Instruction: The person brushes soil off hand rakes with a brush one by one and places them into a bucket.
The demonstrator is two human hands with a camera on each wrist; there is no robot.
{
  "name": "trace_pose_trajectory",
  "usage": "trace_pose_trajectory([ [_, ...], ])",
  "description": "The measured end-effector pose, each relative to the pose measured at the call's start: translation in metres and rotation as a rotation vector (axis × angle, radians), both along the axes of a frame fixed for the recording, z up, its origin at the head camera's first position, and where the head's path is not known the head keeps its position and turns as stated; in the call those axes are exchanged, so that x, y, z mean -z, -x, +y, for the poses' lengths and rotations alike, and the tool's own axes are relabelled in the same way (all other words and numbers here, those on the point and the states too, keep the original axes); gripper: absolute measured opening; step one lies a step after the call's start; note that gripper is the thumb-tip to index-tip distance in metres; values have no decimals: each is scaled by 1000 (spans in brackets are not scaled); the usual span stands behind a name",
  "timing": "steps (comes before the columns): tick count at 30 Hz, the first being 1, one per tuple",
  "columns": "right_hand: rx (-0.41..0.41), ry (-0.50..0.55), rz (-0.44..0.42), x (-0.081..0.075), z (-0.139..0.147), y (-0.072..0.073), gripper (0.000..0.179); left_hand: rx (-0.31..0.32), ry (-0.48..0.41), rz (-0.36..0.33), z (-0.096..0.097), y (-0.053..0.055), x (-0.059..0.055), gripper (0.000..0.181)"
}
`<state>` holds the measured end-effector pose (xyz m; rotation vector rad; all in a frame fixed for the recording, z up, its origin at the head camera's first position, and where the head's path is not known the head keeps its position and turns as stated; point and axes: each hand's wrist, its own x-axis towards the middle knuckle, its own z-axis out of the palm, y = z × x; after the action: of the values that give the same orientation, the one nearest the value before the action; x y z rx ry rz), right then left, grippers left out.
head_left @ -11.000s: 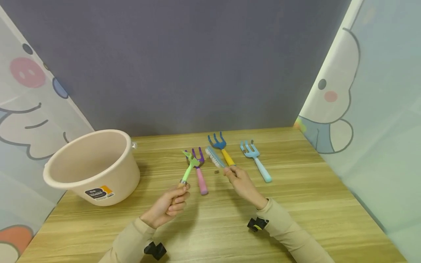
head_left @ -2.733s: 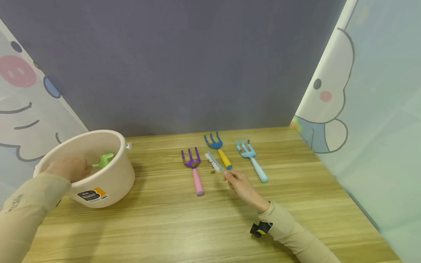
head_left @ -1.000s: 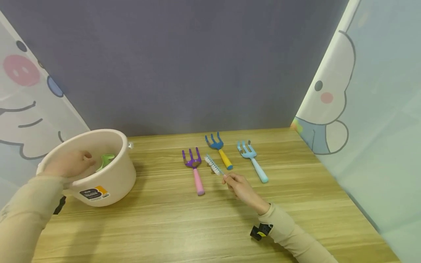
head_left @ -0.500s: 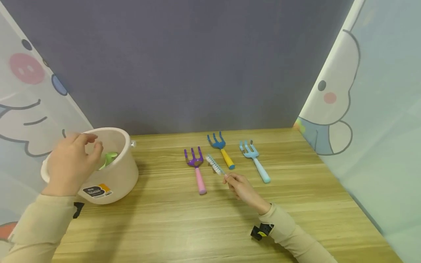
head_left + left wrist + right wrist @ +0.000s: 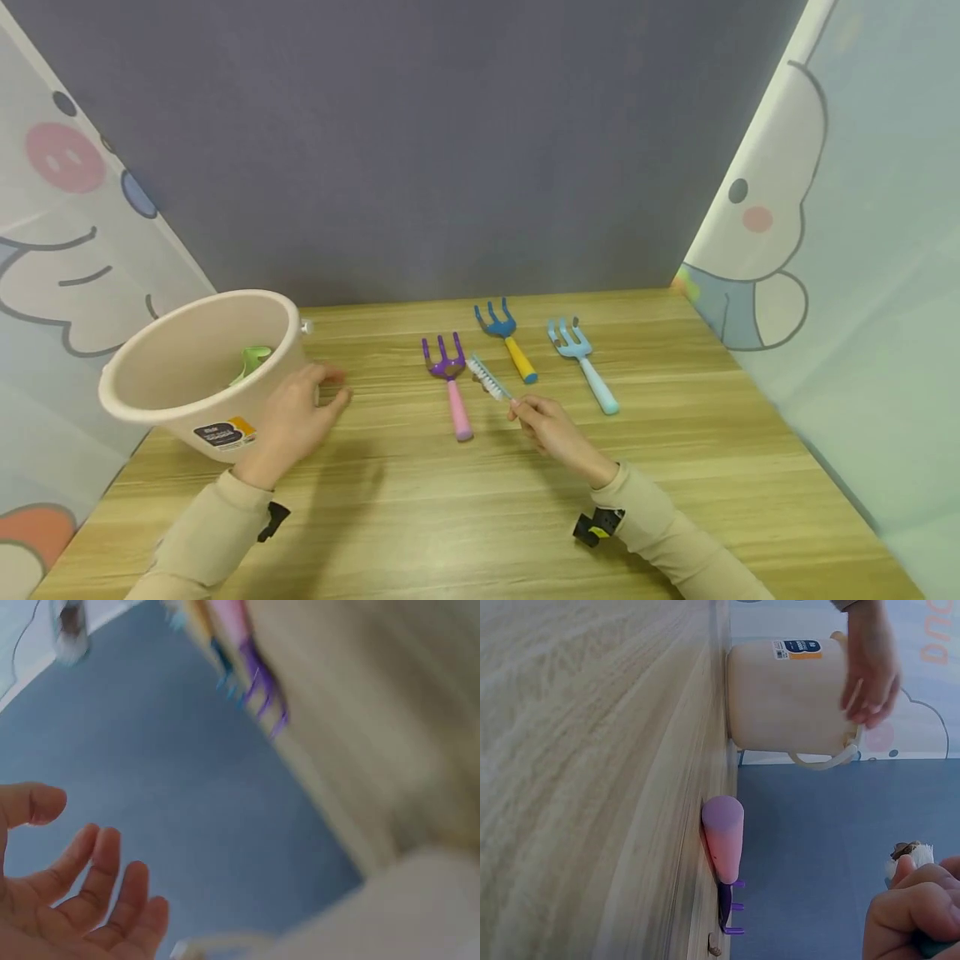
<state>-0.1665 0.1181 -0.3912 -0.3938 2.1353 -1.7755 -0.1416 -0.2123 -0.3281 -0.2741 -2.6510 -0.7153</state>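
My right hand pinches the handle of a small light blue brush with white bristles, held over the table. A brown clump clings by its bristles in the right wrist view. Beside the cream bucket, my left hand is in the air, fingers relaxed and holding nothing. Part of a light green garden tool shows inside the bucket; its handle is hidden. Between the hands lies a purple hand fork with a pink handle and brown spots on its head.
A blue hand fork with a yellow handle and a light blue hand fork lie farther back and right, with brown bits on their tines. A dark grey panel stands along the table's back edge.
The left hand carried the green tool into the bucket, let go, rose out and moved right, past the rim. The right hand still holds the brush, now slightly nearer me.
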Motion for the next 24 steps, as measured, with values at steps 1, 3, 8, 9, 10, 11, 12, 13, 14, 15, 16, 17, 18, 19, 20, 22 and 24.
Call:
trace_pose_trajectory([
  [1,-2,1,0,0,0,0,36,8,-12,-67,5,3,5,27],
  [3,-5,0,2,0,0,1,36,25,-49,-206,14,9,16,33],
  [8,-8,-2,2,-2,1,1,35,93,-193,-454,43,28,49,41],
  [9,-6,-4,0,-2,1,0,36,110,-223,-484,49,31,56,42],
  [10,-5,-5,1,-3,1,0,36,124,-247,-510,56,35,62,42],
  [11,-4,-7,1,-3,2,0,36,135,-264,-531,62,38,67,42],
  [12,-2,-9,1,-3,2,0,36,142,-276,-553,68,41,71,42],
  [13,0,-10,1,-4,2,0,36,144,-274,-570,74,44,75,43],
  [14,-1,-13,3,-4,2,0,36,144,-266,-582,79,47,77,43],
  [15,-1,-12,2,-4,2,1,37,144,-255,-594,83,50,79,45],
  [16,-2,-13,2,-4,2,1,37,142,-236,-603,87,52,80,48],
  [17,-3,-13,2,-4,2,1,38,139,-219,-613,91,53,81,52],
  [18,-4,-13,0,-4,2,1,39,132,-200,-623,94,55,81,56],
  [19,-5,-13,1,-4,2,1,39,130,-185,-629,96,56,82,59],
  [20,-6,-13,1,-4,2,1,40,128,-179,-636,98,57,82,61],
  [22,-5,-13,1,-3,2,1,40,123,-174,-649,102,59,82,61],
  [24,-6,-12,1,-3,2,1,40,117,-167,-658,104,61,83,58],
])
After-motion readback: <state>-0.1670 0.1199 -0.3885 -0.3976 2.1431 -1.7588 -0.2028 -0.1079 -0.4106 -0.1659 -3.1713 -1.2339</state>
